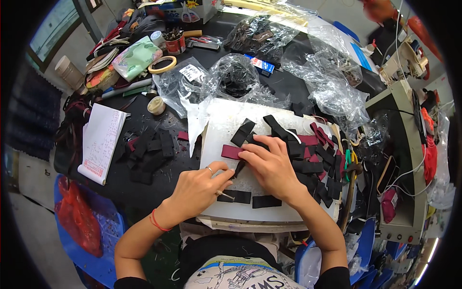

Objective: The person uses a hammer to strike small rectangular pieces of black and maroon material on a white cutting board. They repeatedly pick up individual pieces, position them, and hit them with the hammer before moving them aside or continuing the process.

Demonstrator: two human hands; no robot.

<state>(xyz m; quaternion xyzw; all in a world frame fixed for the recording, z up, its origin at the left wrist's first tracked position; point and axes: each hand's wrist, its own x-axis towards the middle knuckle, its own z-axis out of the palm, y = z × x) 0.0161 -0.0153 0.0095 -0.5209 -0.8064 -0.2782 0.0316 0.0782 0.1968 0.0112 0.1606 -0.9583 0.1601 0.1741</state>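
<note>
Flat maroon strip (231, 152), rectangular

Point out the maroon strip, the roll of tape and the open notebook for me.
maroon strip (231, 152): head view, on its bare left end, beside the right hand's fingertips.
roll of tape (162, 64): head view, on the near side of its ring.
open notebook (101, 139): head view, on the middle of the open page.

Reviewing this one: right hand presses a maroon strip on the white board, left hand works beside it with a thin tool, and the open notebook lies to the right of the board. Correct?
Not quite. The head view shows the notebook to the left of the white board, not the right. The rest holds: the right hand presses the maroon strip, and the left hand works beside it with a thin tool.
</note>
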